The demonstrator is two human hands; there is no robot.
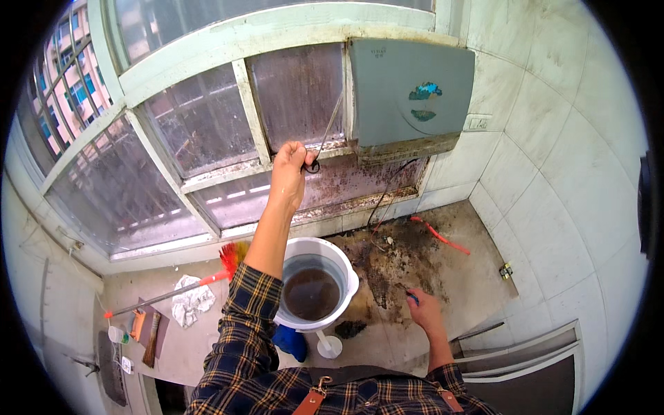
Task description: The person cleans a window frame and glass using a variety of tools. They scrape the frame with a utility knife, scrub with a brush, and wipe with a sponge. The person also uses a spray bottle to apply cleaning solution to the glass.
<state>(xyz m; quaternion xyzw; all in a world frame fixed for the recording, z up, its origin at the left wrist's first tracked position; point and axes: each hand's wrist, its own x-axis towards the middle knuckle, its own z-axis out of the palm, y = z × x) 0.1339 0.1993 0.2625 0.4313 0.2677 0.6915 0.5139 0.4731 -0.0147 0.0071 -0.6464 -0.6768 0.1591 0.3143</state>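
Observation:
My left hand (289, 168) is raised in front of the dirty window, fingers closed around a thin cord (329, 127). A small dark loop of the cord hangs by the fingertips, and its taut length slants up towards a grey wall-mounted appliance (410, 88). Low over the stained countertop (467, 290), my right hand (428, 314) grips a small tool with a blue handle (413, 298); its exact kind is too small to tell. Dark, greasy grime (384, 275) spreads over the counter just beyond that hand. A white bucket (354, 282) of murky water stands between my arms.
A red-bristled brush (228, 259) on a long pole lies left of the bucket, near a crumpled white cloth (192, 301) and a straw hand brush (152, 340). A blue cloth (290, 342) sits below the bucket. Red tubing (441, 236) lies at the back right. Loose wires (381, 202) hang under the appliance.

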